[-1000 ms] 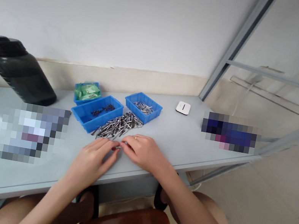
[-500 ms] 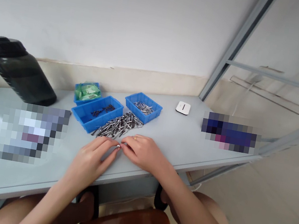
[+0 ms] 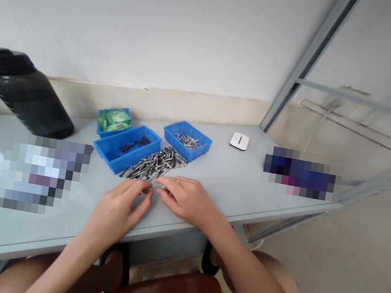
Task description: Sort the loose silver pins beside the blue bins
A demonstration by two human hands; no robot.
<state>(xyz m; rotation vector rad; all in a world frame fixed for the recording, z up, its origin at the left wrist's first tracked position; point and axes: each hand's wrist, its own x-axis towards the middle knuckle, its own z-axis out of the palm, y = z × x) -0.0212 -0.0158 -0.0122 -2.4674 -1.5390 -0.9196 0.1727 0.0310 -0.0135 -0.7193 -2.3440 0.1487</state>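
My left hand (image 3: 118,206) is closed in a pinch on a thin silvery metal fastener (image 3: 156,188). The fingertips of my right hand (image 3: 182,197) are closed at the fastener's other end. Whether it is a screw or a rivet is too small to tell. Just beyond both hands lies a loose pile of similar silvery metal fasteners (image 3: 156,164) with some dark ends. Behind the pile, on the left, a blue bin (image 3: 110,157) contains several dark fasteners (image 3: 135,144). A second blue bin (image 3: 199,155), to the right, has small silvery pieces (image 3: 188,141) in it.
A third blue bin (image 3: 100,122) with green-wrapped contents (image 3: 115,119) stands at the back. There is a dark bottle (image 3: 30,97) at left and a white square device (image 3: 239,141) at back right. Blurred-out items (image 3: 42,175) lie at left; others (image 3: 300,174) are at right.
My fingertips have drawn slightly apart, and the fastener's shank now shows between them. Only its bright end was visible before. The bins and pile have stayed in place.
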